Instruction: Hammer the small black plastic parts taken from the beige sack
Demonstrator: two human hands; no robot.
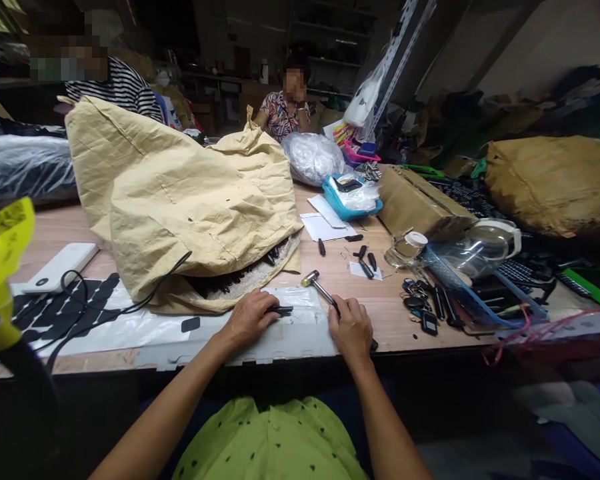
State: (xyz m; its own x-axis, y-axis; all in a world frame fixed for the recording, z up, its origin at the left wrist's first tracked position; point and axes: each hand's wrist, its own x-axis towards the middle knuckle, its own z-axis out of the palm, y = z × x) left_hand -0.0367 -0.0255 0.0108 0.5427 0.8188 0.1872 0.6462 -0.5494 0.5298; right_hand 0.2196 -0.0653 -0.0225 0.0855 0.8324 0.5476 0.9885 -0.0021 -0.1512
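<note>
My left hand (250, 319) rests over the clear plastic sheet at the table's front, fingers closed on a small black part (280, 309) that sticks out to the right. What kind of part it is I cannot make out. In my right hand (351, 328) is a hammer (324, 291), gripped by its dark handle. The hammer's head, with a yellowish face, points up and left above the sheet (300, 337). Just behind my left hand lies a large beige cloth sack (195, 207), its mouth toward me, with many black pieces (220, 283) inside.
Several black parts (365, 267) lie beyond the hammer, near white papers (325, 220). To the right are a blue basket (445, 280), a clear jug (485, 247) and a cardboard box (420, 200). A white power bank (63, 267) with black cables sits left. Two people sit across the table.
</note>
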